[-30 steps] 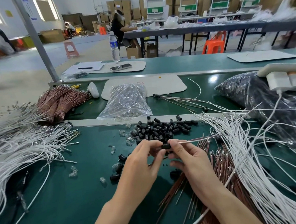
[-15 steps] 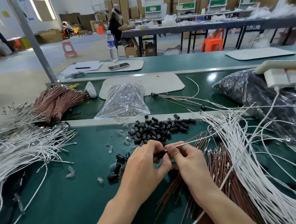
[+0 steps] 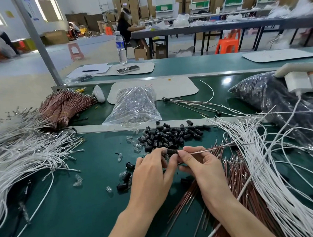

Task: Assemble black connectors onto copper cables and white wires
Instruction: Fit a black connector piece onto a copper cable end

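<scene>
My left hand (image 3: 151,171) pinches a black connector (image 3: 171,151) at its fingertips above the green bench. My right hand (image 3: 200,163) pinches a thin copper cable (image 3: 219,147) right at the connector's end; the cable runs out to the right. Just behind the hands lies a heap of loose black connectors (image 3: 171,134). Copper cables (image 3: 234,170) lie under and right of my right hand, beside a spread of white wires (image 3: 276,166). Several finished wires with connectors (image 3: 191,102) lie on the belt behind.
Another mass of white wires (image 3: 20,157) and a bundle of copper cables (image 3: 63,107) fill the left side. A clear bag of small parts (image 3: 133,107) and a big black bag (image 3: 271,96) sit on the belt. Loose clear pieces (image 3: 78,180) and stray connectors (image 3: 125,180) dot the bench.
Both hands have kept together on the connector and cable and drifted slightly toward me on the bench. The cable's end has come up against the connector.
</scene>
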Motion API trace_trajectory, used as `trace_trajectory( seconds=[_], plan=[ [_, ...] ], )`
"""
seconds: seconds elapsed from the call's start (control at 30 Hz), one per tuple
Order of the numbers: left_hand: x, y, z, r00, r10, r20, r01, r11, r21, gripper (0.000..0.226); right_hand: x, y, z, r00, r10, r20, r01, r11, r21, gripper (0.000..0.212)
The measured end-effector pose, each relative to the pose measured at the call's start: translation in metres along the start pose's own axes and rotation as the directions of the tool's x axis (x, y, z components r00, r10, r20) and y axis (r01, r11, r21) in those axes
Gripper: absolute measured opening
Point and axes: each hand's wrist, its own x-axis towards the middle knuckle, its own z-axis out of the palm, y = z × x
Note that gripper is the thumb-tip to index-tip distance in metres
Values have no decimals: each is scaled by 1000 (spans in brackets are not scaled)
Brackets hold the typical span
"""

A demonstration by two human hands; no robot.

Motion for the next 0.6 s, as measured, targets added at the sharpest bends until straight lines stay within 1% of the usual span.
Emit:
trace_trajectory(
  seconds=[0.1, 0.2, 0.3, 0.37, 0.5, 0.6],
  plan=[
    [0, -1, 1, 1000, 7, -25, -6, 998, 63, 41, -3, 0, 1, 1000, -12, 9, 12, 998, -56, 5],
    [1, -1, 2, 999, -3, -51, 8, 996, 92, 38, -4, -2, 1, 1000, -15, 23, 16, 998, -66, 5],
    [0, -1, 3, 998, -16, -54, 22, 992, 121, 34, -5, -3, 2, 998, -9, 61, 13, 997, -72, 15],
    [1, -1, 5, 998, -32, -52, 37, 994, 107, 37, -5, -1, 3, 997, -3, 79, 9, 997, -82, 21],
    [2, -4, 4, 998, -30, -60, 37, 991, 129, 48, -4, 1, 1, 993, -8, 115, 19, 996, -91, 25],
    [1, -4, 5, 999, -27, -38, 31, 994, 109, 43, -3, 1, -1, 992, -4, 127, 16, 996, -90, 27]
  ],
)
